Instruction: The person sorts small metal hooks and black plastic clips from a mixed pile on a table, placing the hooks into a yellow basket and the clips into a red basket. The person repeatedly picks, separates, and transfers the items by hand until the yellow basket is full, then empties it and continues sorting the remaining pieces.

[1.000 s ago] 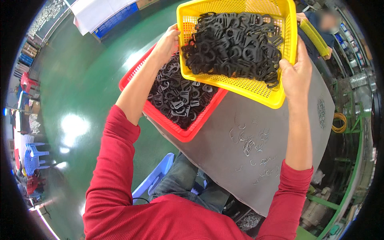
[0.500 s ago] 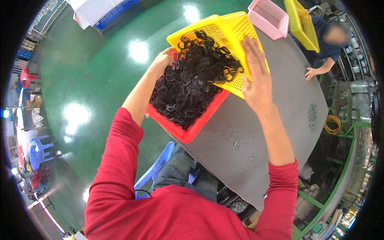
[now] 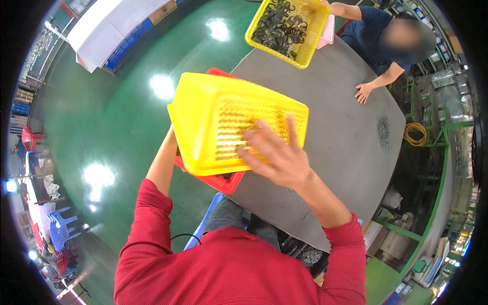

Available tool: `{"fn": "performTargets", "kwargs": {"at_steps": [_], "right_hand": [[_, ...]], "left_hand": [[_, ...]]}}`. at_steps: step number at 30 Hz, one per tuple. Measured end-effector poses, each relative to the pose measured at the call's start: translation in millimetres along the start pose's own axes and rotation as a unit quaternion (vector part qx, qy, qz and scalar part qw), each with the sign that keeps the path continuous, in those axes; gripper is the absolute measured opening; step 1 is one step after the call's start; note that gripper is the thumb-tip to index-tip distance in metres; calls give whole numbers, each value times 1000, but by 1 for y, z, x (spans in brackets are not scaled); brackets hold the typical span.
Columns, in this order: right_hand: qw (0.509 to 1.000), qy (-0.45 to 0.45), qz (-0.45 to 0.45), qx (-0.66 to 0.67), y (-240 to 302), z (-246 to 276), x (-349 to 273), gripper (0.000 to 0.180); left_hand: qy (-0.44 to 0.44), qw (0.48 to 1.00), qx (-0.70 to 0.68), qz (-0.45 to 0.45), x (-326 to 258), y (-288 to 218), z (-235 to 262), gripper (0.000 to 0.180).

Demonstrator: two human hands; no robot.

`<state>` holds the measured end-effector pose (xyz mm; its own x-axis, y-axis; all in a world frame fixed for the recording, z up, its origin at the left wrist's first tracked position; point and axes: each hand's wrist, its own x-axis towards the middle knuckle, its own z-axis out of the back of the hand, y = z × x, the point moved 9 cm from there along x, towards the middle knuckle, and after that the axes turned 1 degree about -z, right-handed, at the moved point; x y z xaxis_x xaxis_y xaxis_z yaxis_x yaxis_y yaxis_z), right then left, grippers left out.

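Note:
A yellow plastic basket (image 3: pixel 198 122) is tipped over, its perforated bottom facing up, above a red basket (image 3: pixel 229 184). My right hand (image 3: pixel 279 157) lies against that bottom, fingers spread and slightly blurred, holding nothing. Behind the yellow basket's left side my left forearm (image 3: pixel 162 160) disappears; the hand and its fingers are hidden there. Only the red basket's rear corner and front edge show, with a little black material at the front. The curly black pieces are otherwise covered.
Across the grey table (image 3: pixel 335 117), a co-worker's hand (image 3: pixel 325 4) holds another yellow basket (image 3: pixel 305 60) of black looped pieces; their other hand (image 3: pixel 363 93) rests on the tabletop. A pink basket (image 3: pixel 328 33) stands behind. Small metal pieces (image 3: pixel 383 133) lie at the right.
The yellow basket has turned over onto the red one, hiding the black pieces. My right hand has shifted left onto its bottom. The co-worker's yellow basket has swung left over the table.

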<state>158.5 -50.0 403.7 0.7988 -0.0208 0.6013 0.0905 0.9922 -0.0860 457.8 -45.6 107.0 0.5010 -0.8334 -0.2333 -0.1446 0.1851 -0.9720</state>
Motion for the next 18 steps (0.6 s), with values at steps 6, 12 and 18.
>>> {"fn": "performTargets", "kwargs": {"at_steps": [6,12,18], "right_hand": [[906,-146,-395,43,-72,119,-113,60],[563,-342,-747,85,-65,188,-369,62],[318,-529,-763,193,-54,173,-611,63]], "left_hand": [[-71,988,123,-56,-9,-44,-17,48],[-197,979,55,-4,-21,-13,-32,38],[-44,970,-226,-71,21,8,-84,56]]}}
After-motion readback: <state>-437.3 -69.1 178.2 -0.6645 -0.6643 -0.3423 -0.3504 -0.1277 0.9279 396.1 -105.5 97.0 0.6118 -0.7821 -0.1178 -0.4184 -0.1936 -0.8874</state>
